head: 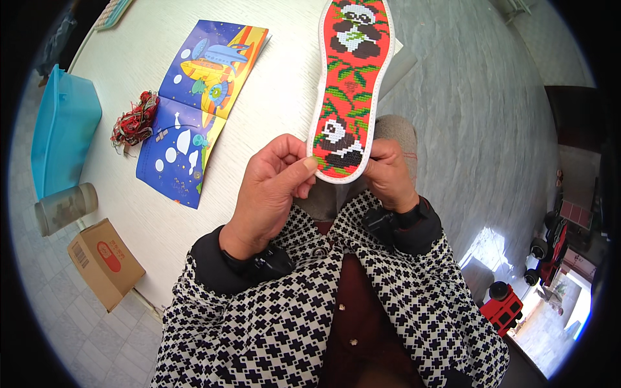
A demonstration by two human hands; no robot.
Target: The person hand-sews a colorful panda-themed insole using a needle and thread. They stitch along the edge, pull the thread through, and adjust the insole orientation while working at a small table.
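A cross-stitched insole (pixel 351 87) with pandas and green leaves on red, edged in white, is held up before me, its heel end towards me. My left hand (pixel 276 189) pinches the heel's left edge between thumb and fingers. On the opposite edge, my right hand (pixel 390 172) grips it, the fingertips partly hidden behind the insole. Left of my hands an open picture booklet (pixel 194 114) with space drawings lies on the white table (pixel 262 116). A tangle of red, black and pale thread (pixel 136 119) rests against the booklet's left edge.
Along the table's left side are a blue plastic bin (pixel 65 131), a translucent cylindrical container (pixel 66 208) and a cardboard box (pixel 106 264). A blue-rimmed tray (pixel 110 13) sits at the far left corner. Red toy vehicles (pixel 502 308) stand at the lower right.
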